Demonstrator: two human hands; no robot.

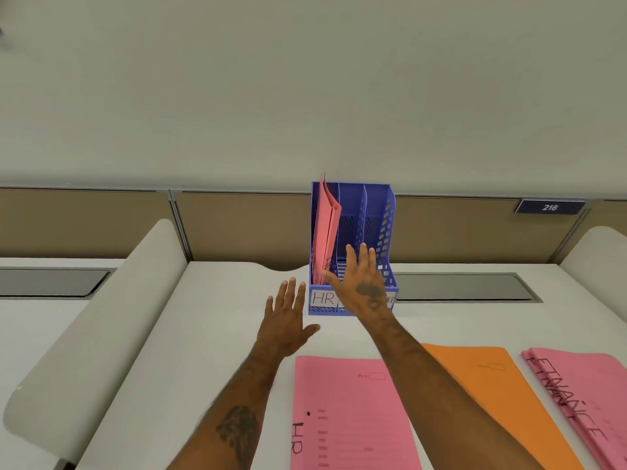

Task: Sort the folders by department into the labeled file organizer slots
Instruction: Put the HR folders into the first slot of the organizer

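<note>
A blue file organizer (385, 228) with three slots stands at the back of the desk. A pink folder (324, 232) stands upright in its left slot, above the label HR (322, 297). My right hand (361, 283) is spread open in front of the organizer and hides the middle label; its thumb reaches toward the standing folder. My left hand (288, 320) hovers open just left of the organizer's base, holding nothing. Near me lie a pink folder marked HR (349, 415), an orange folder (492, 395) and pink folders marked FINANCE (583, 401).
The white desk (210, 334) is bounded by a tan partition (237, 225) behind and curved white dividers (101, 320) at left and right. Grey recessed panels (464, 286) sit beside the organizer. A sign reading 216 (549, 207) hangs on the partition.
</note>
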